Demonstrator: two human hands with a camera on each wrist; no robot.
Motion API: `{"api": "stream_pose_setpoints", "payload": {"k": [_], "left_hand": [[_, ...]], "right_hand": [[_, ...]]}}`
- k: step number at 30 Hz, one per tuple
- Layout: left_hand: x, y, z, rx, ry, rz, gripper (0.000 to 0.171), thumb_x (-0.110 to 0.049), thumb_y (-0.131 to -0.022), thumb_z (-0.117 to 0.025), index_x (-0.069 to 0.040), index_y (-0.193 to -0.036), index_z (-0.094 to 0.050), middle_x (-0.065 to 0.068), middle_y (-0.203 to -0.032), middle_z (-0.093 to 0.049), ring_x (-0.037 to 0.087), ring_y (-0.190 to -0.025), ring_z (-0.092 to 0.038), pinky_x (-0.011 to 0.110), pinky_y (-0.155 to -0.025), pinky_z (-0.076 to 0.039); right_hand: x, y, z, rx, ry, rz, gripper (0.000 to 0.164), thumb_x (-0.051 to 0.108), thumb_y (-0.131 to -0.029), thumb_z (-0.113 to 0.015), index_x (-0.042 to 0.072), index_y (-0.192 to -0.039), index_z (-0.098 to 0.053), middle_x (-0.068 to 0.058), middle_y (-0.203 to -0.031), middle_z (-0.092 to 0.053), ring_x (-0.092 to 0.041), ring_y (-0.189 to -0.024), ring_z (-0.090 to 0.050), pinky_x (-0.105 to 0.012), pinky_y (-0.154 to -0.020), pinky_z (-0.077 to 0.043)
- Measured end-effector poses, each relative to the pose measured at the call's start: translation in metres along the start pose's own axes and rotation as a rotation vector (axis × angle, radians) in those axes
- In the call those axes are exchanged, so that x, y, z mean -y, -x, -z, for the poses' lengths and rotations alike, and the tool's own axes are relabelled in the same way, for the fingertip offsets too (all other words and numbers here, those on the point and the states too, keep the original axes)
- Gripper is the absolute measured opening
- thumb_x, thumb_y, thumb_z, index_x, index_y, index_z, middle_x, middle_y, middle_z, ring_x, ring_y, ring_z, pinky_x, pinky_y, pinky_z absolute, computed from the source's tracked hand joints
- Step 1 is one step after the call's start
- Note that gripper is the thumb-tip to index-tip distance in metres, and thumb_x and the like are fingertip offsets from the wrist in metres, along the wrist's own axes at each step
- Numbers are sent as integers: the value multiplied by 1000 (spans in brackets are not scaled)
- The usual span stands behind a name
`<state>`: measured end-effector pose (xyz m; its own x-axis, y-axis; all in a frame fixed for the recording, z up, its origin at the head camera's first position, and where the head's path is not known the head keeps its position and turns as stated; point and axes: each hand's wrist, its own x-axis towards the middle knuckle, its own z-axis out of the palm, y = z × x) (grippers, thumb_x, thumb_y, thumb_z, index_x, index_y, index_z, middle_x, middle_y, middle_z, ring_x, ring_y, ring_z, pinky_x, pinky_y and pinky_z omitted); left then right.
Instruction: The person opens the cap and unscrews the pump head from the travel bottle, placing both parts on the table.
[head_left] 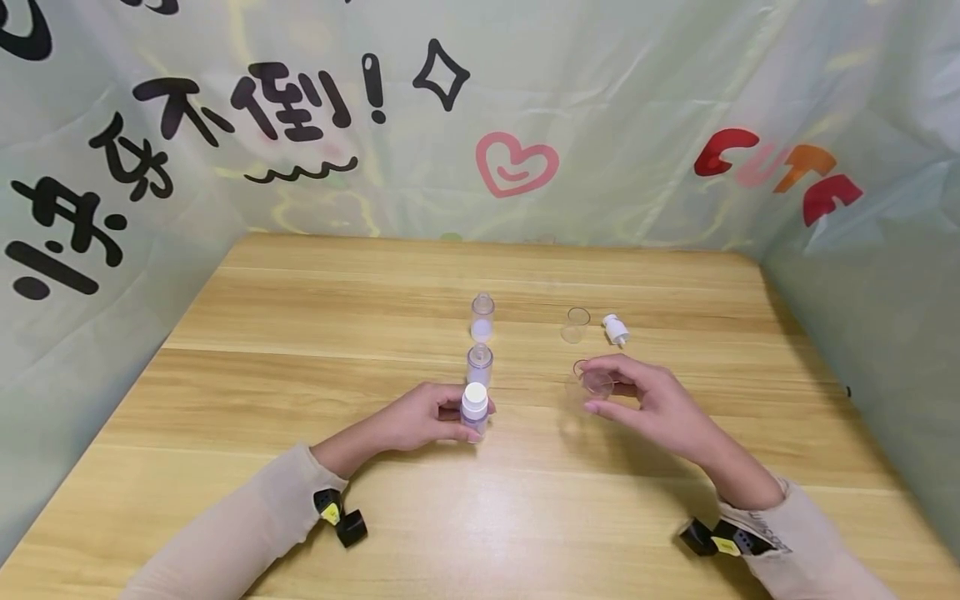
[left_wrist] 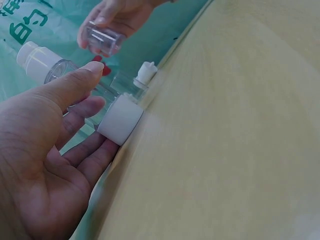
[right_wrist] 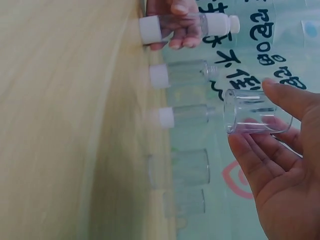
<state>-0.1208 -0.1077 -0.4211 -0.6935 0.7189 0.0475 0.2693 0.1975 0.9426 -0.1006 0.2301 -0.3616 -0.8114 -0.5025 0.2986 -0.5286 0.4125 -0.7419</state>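
My left hand (head_left: 420,415) holds a small clear bottle (head_left: 474,408) upright between thumb and fingers. It has a white pump collar at its top and a white base (left_wrist: 120,120), which is down at the tabletop in the right wrist view. My right hand (head_left: 652,404) pinches a clear cylindrical cap (right_wrist: 252,111) by its sides, raised above the table. Behind the held bottle stand two similar bottles, one nearer (head_left: 480,364) and one farther (head_left: 482,318), with bare clear necks and no pump on them.
A clear cap (right_wrist: 180,167) stands on the table close under my right hand, and another clear cap (head_left: 576,325) stands farther back. Beside that lies a white pump head (head_left: 616,330). Printed cloth (head_left: 615,108) hangs around the wooden table (head_left: 300,308) at the back and sides.
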Motion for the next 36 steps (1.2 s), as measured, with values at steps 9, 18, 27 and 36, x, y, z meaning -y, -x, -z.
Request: {"api": "stream_pose_setpoints", "payload": {"k": [9, 18, 27, 36], "left_hand": [[2, 0, -1, 4, 9, 4, 35, -13, -87, -75, -5, -119, -66, 5, -114, -69, 14, -110, -63, 28, -96, -51], [2, -1, -1, 5, 12, -1, 35, -13, -87, -75, -4, -119, -65, 6, -114, -69, 14, -109, -63, 29, -96, -51], [0, -1, -1, 5, 15, -3, 35, -12, -87, -75, -3, -120, -65, 7, -115, -68, 15, -110, -63, 30, -96, -51], [0, -1, -1, 6, 16, -1, 36, -13, -87, -76, -3, -119, -64, 7, -115, -68, 15, -110, -63, 30, -97, -50]], "right_hand": [[-12, 8, 3, 62, 54, -24, 39, 9, -85, -77, 4, -121, -62, -7, -109, -68, -15, -98, -65, -27, -88, -55], [-22, 9, 1, 126, 75, -52, 40, 20, -84, -78, 7, -118, -63, 3, -111, -66, -14, -101, -64, -30, -91, -54], [-25, 9, -2, 206, 96, -105, 40, 20, -83, -79, 10, -118, -63, 4, -111, -65, -13, -101, -64, -32, -90, -55], [-29, 9, -4, 266, 114, -80, 34, 22, -85, -79, 16, -113, -61, 7, -105, -64, -11, -96, -63, -30, -83, -56]]}}
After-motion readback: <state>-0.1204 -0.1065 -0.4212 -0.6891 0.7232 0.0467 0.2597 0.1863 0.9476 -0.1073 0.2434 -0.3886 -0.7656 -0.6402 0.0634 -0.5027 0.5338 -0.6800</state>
